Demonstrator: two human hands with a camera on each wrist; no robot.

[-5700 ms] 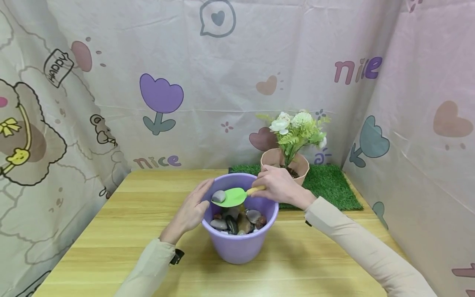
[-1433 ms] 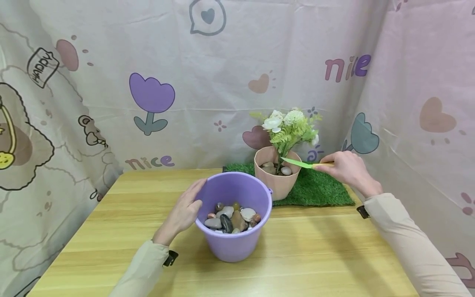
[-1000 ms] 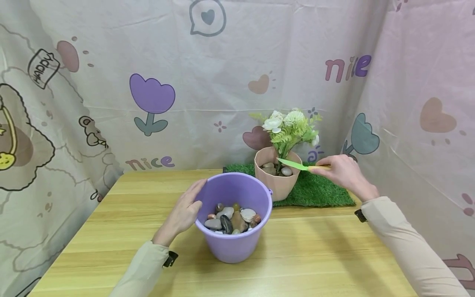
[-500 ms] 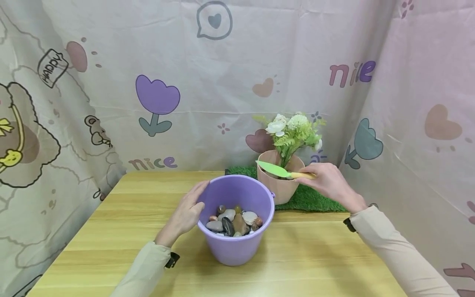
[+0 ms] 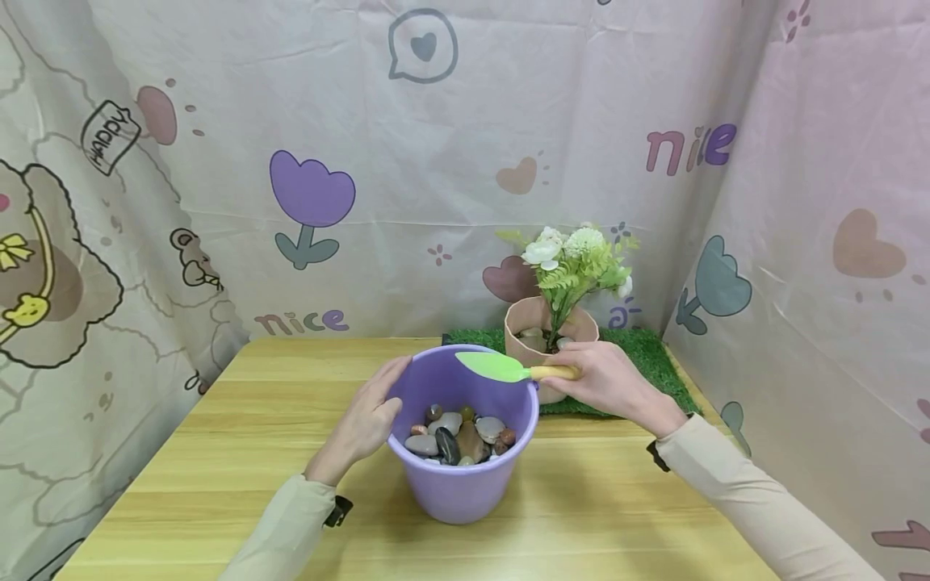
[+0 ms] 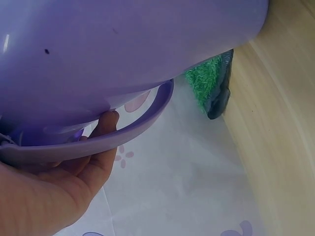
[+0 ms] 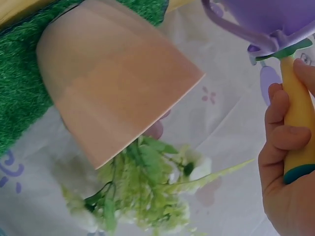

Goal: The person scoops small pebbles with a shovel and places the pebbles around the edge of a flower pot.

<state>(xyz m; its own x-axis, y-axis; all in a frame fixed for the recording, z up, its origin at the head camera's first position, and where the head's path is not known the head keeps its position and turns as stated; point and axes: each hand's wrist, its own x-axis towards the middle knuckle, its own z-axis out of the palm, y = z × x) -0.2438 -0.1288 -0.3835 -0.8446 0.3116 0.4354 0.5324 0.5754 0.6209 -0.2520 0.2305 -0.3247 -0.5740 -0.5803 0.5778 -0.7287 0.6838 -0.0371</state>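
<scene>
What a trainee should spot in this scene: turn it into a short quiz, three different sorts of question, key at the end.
1. True or false: the green trowel is carrying a stone.
2. The flowerpot stands on:
A) the bare wooden tabletop
B) the grass mat
C) an upturned plate
3. Which container is the left hand touching?

Key
1. False; nothing lies on it.
2. B.
3. The purple bucket.

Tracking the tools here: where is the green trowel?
In the head view, right of centre, the green trowel is in the right hand, its blade above the far-right rim of the purple bucket.
</scene>
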